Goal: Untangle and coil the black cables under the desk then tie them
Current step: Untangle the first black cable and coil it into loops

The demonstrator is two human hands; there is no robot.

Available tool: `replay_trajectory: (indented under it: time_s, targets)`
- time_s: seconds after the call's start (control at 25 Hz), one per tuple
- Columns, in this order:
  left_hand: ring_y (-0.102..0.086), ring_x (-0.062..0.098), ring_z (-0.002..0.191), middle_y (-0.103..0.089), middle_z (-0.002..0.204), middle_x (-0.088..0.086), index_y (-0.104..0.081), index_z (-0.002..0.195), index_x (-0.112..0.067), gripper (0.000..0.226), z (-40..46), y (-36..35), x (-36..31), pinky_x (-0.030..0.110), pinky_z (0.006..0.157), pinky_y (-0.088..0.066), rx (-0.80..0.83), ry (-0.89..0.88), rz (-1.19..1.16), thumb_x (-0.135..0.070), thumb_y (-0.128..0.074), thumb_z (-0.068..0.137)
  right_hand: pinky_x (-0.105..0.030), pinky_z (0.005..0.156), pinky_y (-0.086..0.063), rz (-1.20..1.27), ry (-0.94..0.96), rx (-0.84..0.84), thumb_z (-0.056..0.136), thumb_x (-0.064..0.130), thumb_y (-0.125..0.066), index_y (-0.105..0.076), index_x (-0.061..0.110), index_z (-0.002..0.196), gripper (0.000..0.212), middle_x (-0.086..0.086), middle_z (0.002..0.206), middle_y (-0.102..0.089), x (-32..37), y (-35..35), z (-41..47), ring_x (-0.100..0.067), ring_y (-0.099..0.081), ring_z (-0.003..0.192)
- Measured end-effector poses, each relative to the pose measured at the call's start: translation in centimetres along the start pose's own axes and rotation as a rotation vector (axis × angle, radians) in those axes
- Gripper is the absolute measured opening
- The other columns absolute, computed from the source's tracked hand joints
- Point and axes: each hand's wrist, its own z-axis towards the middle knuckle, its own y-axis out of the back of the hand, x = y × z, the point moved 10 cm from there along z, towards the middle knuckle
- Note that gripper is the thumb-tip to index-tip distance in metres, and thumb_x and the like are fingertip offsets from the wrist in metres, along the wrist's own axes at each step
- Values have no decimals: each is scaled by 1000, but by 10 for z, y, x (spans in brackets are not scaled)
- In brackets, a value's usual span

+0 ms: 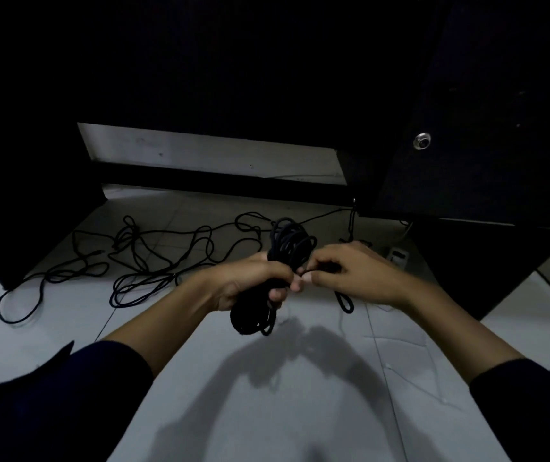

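A coiled bundle of black cable (pixel 288 243) is held upright above the pale floor, its loops showing above and below my left hand (pixel 250 281), which grips it round the middle. My right hand (pixel 353 271) is just to the right of the bundle and pinches a strand of the same cable near my left fingertips. A short loop of that cable (pixel 345 303) hangs below my right hand. More loose black cable (pixel 153 258) lies tangled on the floor behind and to the left, under the desk.
The dark desk panel (pixel 480 128) with a round metal fitting (pixel 421 141) stands at right, another dark panel (pixel 17 195) at left. A white power strip (pixel 399 255) lies on the tiled floor (pixel 267 395) behind my right hand. A pale wall strip (pixel 207 153) shows at the back.
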Motion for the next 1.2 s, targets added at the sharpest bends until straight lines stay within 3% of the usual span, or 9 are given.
replay_trajectory:
  time_s: [0.2, 0.32, 0.44, 0.6, 0.8, 0.88, 0.96, 1.08, 1.2]
  targets:
    - [-33, 5, 40, -41, 57, -3, -56, 76, -18, 19, 4, 5, 0, 16, 42, -30, -30, 24, 107, -24, -60, 93, -22, 69, -45, -60, 26, 47, 75, 65, -62, -62, 43, 83, 24, 11, 88, -57, 1, 3, -2, -2, -56, 80]
    - [-31, 6, 40, -39, 53, -5, -53, 67, -21, 26, 3, 21, -5, 18, 42, -29, -144, -48, 42, -24, -65, 90, -24, 70, -47, 90, -44, -1, 69, 78, -57, -61, 43, 92, 43, 16, 89, -63, -12, 16, -7, 1, -60, 81]
    - [-31, 7, 41, -38, 52, -6, -45, 56, -23, 38, -3, 40, -11, 19, 45, -30, -266, -155, -79, -25, -66, 88, -19, 69, -42, 251, -78, -29, 74, 67, -64, -56, 40, 95, 35, 23, 87, -60, -29, 14, -16, 5, -56, 78]
    - [-33, 8, 43, -38, 55, -5, -42, 60, -21, 36, -1, 46, -20, 19, 46, -31, -364, -252, -181, -22, -62, 91, -13, 63, -38, 261, 26, -235, 93, 30, -60, -55, 25, 88, 9, 14, 80, -54, -21, 7, -14, 1, -49, 71]
    - [-36, 8, 41, -40, 51, -8, -41, 64, -20, 35, 7, 28, -17, 20, 46, -32, -390, -270, -92, -27, -57, 94, -20, 52, -40, 601, -103, -548, 99, 24, -50, -57, 18, 87, 15, 10, 69, -53, -23, 23, -11, -7, -51, 59]
    - [-36, 8, 41, -40, 51, -7, -42, 67, -21, 31, 9, 21, -16, 19, 44, -32, -396, -279, -135, -26, -57, 94, -14, 52, -35, 673, -135, -618, 100, 23, -47, -63, 18, 88, 20, 15, 63, -49, -23, 30, -12, -2, -45, 57]
    - [-36, 8, 43, -41, 54, -5, -45, 69, -20, 28, 7, 31, -20, 18, 43, -33, -477, -301, -222, -23, -58, 94, -9, 47, -32, 777, -163, -614, 99, 22, -47, -69, 21, 88, 25, 19, 54, -47, -25, 33, -13, 2, -43, 50]
    - [-37, 11, 47, -43, 58, -2, -47, 71, -17, 26, -8, 63, -25, 17, 43, -35, -651, -323, -250, -19, -60, 93, -13, 39, -23, 918, -223, -557, 95, 29, -53, -73, 20, 85, 25, 14, 48, -33, -34, 34, -15, -2, -28, 41]
    - [-39, 10, 45, -44, 58, -1, -48, 70, -16, 26, -15, 73, -26, 17, 42, -37, -690, -324, -218, -18, -61, 93, -15, 37, -21, 951, -224, -490, 97, 32, -52, -72, 20, 93, 24, 11, 49, -28, -37, 28, -16, -5, -23, 42]
